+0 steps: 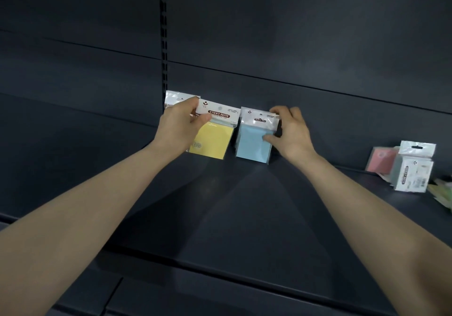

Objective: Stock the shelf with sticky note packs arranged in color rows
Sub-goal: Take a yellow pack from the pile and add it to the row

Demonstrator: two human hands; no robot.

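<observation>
Head view: the person's left grip [181,125] pinches the yellow sticky note pack [212,142] by its white header card, thumb on the front and fingers behind. The pack hangs tilted near the back edge of the shelf [244,205]. Holding it by the card probably leaves the pad free to be squared up; whether its lower edge touches the shelf I cannot tell. Behind this hand, in the back left corner by the slotted upright [164,34], another pack's header [176,95] shows, colour hidden.

The right grip [291,134] clasps the blue sticky note pack [254,144] by its right side, thumb on the face. This pack stands upright just beside the yellow one, seemingly steadied so that it starts its own colour row against the back panel [293,46].

Well apart, toward the shelf's right edge, a pink pack [381,159], a grey pack [413,169] and green ones [440,191] lie loosely, likely awaiting sorting.
</observation>
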